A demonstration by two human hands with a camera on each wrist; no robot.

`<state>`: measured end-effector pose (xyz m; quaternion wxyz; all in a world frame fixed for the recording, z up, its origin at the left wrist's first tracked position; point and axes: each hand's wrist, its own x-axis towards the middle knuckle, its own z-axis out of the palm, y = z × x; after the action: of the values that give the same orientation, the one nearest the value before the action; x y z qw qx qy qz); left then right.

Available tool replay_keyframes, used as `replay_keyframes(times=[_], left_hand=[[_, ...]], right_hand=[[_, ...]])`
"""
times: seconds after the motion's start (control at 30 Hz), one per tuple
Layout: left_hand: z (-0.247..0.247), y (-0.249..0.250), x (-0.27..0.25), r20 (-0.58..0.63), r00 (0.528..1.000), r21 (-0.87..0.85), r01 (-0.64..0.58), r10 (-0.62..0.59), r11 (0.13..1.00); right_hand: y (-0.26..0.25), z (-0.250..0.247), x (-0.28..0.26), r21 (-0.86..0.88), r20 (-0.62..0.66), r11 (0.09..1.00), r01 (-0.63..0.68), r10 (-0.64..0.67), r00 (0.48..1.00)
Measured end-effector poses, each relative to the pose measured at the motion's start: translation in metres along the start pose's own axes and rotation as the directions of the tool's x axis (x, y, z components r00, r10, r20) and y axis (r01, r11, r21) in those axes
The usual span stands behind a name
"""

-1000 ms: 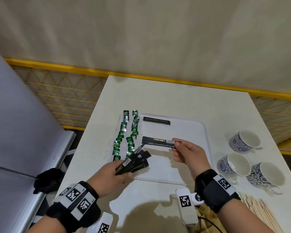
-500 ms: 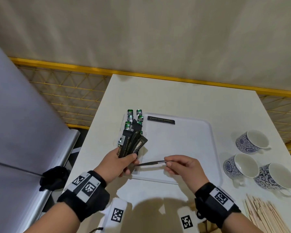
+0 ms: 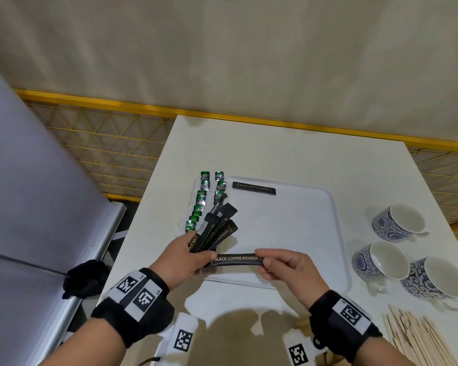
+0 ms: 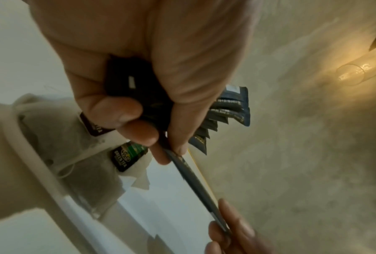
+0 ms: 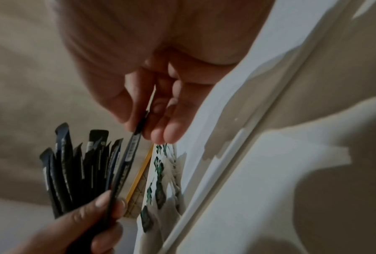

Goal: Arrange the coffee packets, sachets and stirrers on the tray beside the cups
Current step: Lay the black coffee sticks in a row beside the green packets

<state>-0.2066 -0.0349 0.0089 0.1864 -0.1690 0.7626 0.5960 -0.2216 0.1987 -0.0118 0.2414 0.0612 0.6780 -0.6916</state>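
My left hand (image 3: 193,256) grips a fanned bunch of black coffee sticks (image 3: 217,228) over the near left corner of the white tray (image 3: 288,225). One black coffee stick (image 3: 236,259), label up, stretches level between both hands: my right hand (image 3: 269,261) pinches its right end, and my left thumb holds its left end. The left wrist view shows that stick (image 4: 195,178) edge-on running from my left fingers to the right fingertips (image 4: 226,228). In the right wrist view the bunch (image 5: 78,165) stands beside it. Another coffee stick (image 3: 253,188) lies at the tray's far edge. Green sachets (image 3: 205,199) sit in two rows along its left side.
Three blue-and-white cups (image 3: 397,225) stand on the table right of the tray. A pile of wooden stirrers (image 3: 418,339) lies at the near right corner. A yellow mesh fence (image 3: 111,143) runs behind the white table (image 3: 275,149), and a black glove (image 3: 86,277) rests at the left.
The single stick, edge-on half a second ago, has turned label up between my hands. One second ago my right hand held it further out over the tray; it has come back to the near edge.
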Motion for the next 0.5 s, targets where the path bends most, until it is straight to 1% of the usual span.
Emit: replay_keyframes(times=[0.07, 0.17, 0.23, 0.3, 0.37, 0.43, 0.5], left_hand=[[0.001, -0.001, 0.000, 0.001, 1.000, -0.001, 0.000, 0.000, 1.000], [0.000, -0.003, 0.002, -0.026, 1.000, -0.021, 0.000, 0.000, 1.000], [-0.003, -0.004, 0.003, -0.059, 0.998, -0.049, 0.006, -0.009, 0.999], [-0.007, -0.005, 0.004, -0.077, 0.997, -0.087, 0.021, -0.028, 0.996], [-0.009, -0.005, 0.003, -0.058, 0.998, -0.094, 0.033, -0.039, 0.995], [-0.008, -0.006, 0.003, -0.037, 0.999, -0.033, 0.031, -0.032, 0.999], [-0.007, -0.008, 0.002, -0.023, 0.999, 0.033, 0.030, -0.029, 0.999]], right_hand=[[-0.003, 0.001, 0.006, 0.031, -0.029, 0.998, -0.049, 0.050, 0.998], [-0.008, 0.001, 0.015, 0.029, -0.053, 0.993, -0.111, 0.113, 0.992], [-0.013, -0.005, 0.025, 0.035, -0.109, 0.990, -0.138, 0.141, 0.984], [-0.019, -0.013, 0.041, 0.067, -0.197, 0.988, -0.137, 0.147, 0.969], [-0.023, -0.022, 0.060, 0.087, -0.296, 0.989, -0.116, 0.137, 0.945], [-0.029, -0.027, 0.077, 0.070, -0.359, 0.993, -0.095, 0.114, 0.926], [-0.033, -0.027, 0.092, 0.035, -0.376, 0.995, -0.089, 0.096, 0.921]])
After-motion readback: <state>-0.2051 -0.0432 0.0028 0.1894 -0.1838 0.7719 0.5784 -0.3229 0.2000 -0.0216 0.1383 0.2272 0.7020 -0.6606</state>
